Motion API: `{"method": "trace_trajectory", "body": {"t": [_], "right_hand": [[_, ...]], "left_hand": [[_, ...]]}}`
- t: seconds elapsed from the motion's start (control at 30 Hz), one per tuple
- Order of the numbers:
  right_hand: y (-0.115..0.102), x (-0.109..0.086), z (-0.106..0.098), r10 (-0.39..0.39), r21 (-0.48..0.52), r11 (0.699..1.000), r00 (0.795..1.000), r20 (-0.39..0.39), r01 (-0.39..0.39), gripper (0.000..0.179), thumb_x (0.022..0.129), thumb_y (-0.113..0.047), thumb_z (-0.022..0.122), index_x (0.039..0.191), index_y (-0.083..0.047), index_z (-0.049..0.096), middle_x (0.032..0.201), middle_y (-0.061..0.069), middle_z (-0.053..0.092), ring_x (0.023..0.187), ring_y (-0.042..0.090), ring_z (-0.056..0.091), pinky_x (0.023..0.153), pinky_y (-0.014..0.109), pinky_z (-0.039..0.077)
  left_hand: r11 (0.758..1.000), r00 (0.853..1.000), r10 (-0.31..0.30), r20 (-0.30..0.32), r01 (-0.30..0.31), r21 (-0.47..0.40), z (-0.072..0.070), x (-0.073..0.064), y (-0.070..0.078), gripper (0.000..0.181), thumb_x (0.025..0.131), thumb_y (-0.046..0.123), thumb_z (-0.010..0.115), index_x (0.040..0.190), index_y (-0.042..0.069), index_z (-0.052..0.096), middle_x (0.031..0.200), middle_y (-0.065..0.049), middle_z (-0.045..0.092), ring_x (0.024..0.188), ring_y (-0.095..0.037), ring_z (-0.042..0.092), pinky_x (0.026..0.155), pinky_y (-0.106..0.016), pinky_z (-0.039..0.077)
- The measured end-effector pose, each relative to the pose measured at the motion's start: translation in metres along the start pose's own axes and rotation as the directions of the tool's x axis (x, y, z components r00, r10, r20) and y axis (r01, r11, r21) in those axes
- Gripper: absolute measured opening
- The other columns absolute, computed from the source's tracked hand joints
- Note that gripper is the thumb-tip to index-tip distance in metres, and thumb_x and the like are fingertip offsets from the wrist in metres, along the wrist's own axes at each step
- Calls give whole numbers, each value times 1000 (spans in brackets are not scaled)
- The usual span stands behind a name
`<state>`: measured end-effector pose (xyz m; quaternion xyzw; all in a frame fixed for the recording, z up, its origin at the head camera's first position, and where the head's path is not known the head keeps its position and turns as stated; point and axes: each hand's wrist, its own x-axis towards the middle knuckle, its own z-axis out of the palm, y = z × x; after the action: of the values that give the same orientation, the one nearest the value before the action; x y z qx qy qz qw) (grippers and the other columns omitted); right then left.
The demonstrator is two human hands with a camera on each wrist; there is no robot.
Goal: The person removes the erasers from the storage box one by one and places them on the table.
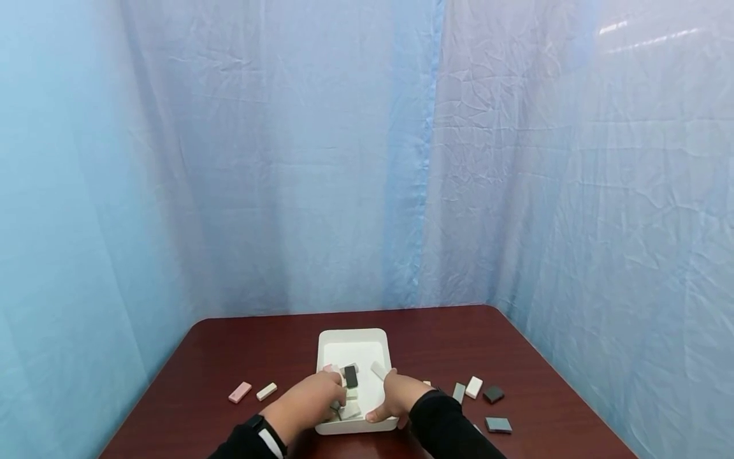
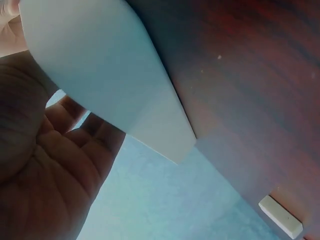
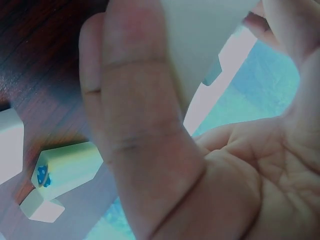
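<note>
Clamping the white tray [image 1: 355, 347], apparently flat on the tabletop [image 1: 269, 344], at its right wall with the right grip [image 1: 399, 394], fingers outside and thumb over the inner side; reaching over the left wall with the left grip [image 1: 317, 396], fingers down among small blocks [image 1: 351, 410], impossible to tell whether pinching one or merely touching. Liable to tip the tray and slide its contents if lifting or twisting from the right wall alone, with no firm hold visible at the left. Liable also to snag on the left wall, and drop anything pinched, if withdrawing low. Easy to knock the dark block [image 1: 351, 376], lying close by the left fingers. Less certain about the pale block [image 1: 378, 370] just beside the right grip: perhaps touched, perhaps only leaning, prone to slip either way. Risky, too, to swing the right sleeve [image 1: 453, 426] outward: apt to sweep the grey block [image 1: 498, 425] aside.
</note>
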<state>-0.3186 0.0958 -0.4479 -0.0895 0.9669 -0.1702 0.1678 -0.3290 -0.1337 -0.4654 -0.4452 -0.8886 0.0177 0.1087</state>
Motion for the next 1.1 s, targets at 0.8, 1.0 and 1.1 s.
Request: {"method": "trace_trajectory", "body": {"t": [0.8,1.0,1.1], "right_hand": [[-1,-2,2,-29,70,997,999,20,28,111,78,-55,76,148,11,19,65,8,64,54,22,64,75,43,51],[2,-2,2,-31,83,996,999,19,29,111,79,-54,76,149,10,18,65,7,63,55,22,64,82,45,50],[3,-2,1,-32,95,995,999,17,30,112,78,-54,76,149,9,17,66,6,62,55,22,64,80,45,51]], "left_hand": [[980,980,-190,57,185,76,-10,-7,14,27,74,10,80,73,36,71,60,18,56,62,-7,46,53,-34,37],[976,984,-177,12,174,134,-4,-5,15,18,82,14,73,73,28,65,58,8,52,51,-7,45,45,-33,40],[972,986,-168,-9,167,164,-2,-4,14,10,86,17,70,85,26,66,64,4,55,53,-8,49,45,-34,41]]}}
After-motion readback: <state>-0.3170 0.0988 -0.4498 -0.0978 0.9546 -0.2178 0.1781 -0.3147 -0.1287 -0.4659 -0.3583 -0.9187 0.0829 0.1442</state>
